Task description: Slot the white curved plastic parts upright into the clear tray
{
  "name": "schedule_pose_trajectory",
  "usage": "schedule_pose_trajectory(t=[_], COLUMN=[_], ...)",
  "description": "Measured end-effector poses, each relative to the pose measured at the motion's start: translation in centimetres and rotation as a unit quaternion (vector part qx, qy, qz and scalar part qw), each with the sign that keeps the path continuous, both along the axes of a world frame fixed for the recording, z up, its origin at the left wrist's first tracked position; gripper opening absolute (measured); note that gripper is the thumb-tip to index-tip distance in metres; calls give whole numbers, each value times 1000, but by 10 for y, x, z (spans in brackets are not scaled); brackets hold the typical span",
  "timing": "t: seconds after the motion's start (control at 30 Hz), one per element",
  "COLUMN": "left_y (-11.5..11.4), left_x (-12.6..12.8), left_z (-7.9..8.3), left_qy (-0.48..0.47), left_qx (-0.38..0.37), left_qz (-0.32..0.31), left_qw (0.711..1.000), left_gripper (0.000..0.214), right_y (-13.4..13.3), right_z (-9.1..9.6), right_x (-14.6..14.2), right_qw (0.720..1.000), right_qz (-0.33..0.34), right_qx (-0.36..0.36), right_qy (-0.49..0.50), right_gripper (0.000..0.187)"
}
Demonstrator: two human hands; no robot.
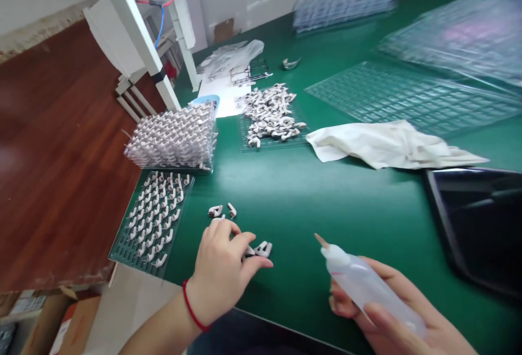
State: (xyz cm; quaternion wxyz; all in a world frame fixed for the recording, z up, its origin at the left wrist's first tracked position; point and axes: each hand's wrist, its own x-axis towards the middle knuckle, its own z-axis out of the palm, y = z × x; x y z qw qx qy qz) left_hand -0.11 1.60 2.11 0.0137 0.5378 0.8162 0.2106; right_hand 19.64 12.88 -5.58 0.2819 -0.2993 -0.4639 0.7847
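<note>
right hand (395, 333) is wrapped round the squeeze bottle (369, 281), probably light and squishy, so grip mid-body. left of the bottle, left hand (222, 260) is half-open over small white parts (264, 249) (can't tell if it's holding one), likely light, stiff, pinch the sides.

Translucent bottle (369, 285) in right fingers (341, 307)

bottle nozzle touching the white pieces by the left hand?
Apart. The head view shows green tabletop between the nozzle and the nearest white piece by the left hand.
</note>
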Motion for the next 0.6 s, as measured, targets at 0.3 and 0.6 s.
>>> schedule_pose_trajectory(t=[0.3,0.6], left_y=[-1,-63], left_x=[15,-9], left_z=[11,9], left_qy=[-19,79], left_qx=[-37,29], left_qz=[-46,5], left_qw=[998,996], left_gripper=[9,12], right_y=[4,4], right_z=[0,4], right_x=[5,3], right_qw=[998,999], right_qz=[58,28], right_qx=[2,29], right_qy=[-8,-21], right_gripper=[43,39])
